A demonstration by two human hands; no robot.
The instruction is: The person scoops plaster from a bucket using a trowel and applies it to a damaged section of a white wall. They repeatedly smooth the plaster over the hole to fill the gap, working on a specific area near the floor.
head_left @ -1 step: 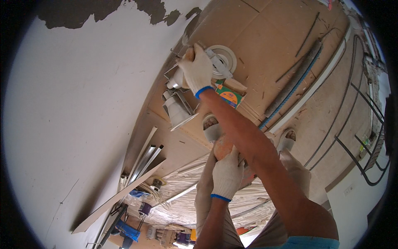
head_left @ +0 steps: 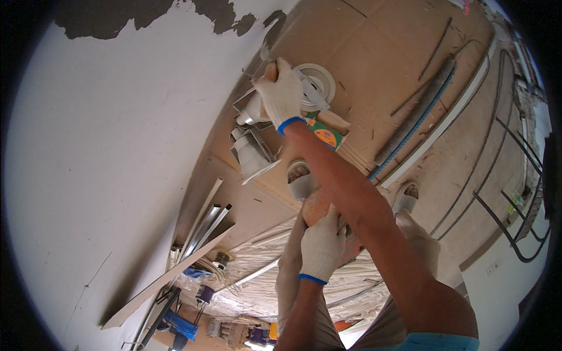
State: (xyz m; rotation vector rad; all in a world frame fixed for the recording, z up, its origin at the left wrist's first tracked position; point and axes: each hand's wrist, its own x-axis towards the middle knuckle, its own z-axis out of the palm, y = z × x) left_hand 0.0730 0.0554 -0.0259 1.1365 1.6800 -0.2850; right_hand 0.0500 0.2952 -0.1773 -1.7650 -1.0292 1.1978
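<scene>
My right hand point(head_left: 281, 90), in a white knit glove with a blue cuff, reaches up and left beside the white wall. Its fingers are closed around something mostly hidden; a brown end shows at the fingers. My left hand point(head_left: 322, 248), gloved alike, is closed at the lower middle, against a rounded orange-brown thing point(head_left: 317, 208) with pale smears. My right forearm partly covers that thing, and its kind is unclear. Below and behind my right hand are white recessed lamp fittings point(head_left: 253, 157), a round white ring point(head_left: 319, 85) and a small green-and-orange box point(head_left: 326, 133).
The white wall point(head_left: 117, 146) has a ragged grey patch point(head_left: 111, 20) at its top. Metal and white strips point(head_left: 205, 228) lean near its base. A long grey roll point(head_left: 415, 111) lies at right, with a black metal frame point(head_left: 515, 234) beyond. Crumpled sheeting point(head_left: 252, 292) covers floor behind me.
My right hand is very slightly farther up and to the right. My left hand has barely moved.
</scene>
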